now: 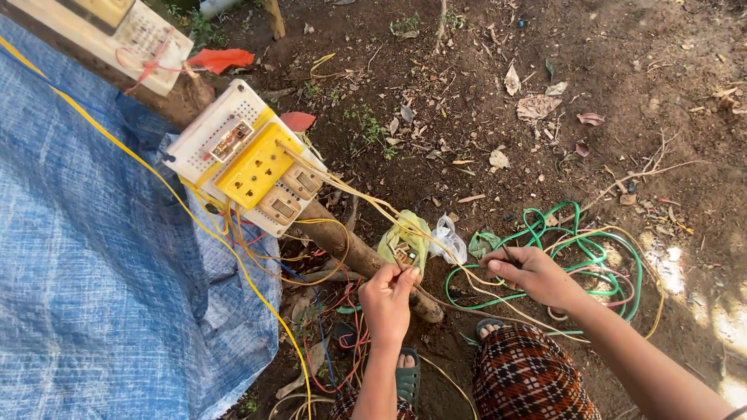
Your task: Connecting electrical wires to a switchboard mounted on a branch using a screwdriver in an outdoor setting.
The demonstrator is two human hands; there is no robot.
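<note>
My left hand (387,297) pinches thin yellow wires (366,204) just below a small electrical part lying on a yellow-green bag (408,236). My right hand (531,274) grips a thin dark tool or wire end and touches the same yellow strands. These wires run up left to a white perforated board (204,134) carrying a yellow socket block (257,165) and two beige switch units (289,194). The board leans on a wooden log (350,247).
A blue tarp (93,288) covers the left side. Green cable coils (583,253) lie on bare dirt at right, with dry leaves around. Red, blue and yellow wires tangle under the board. A second white board (117,35) sits at top left. My sandalled feet show below.
</note>
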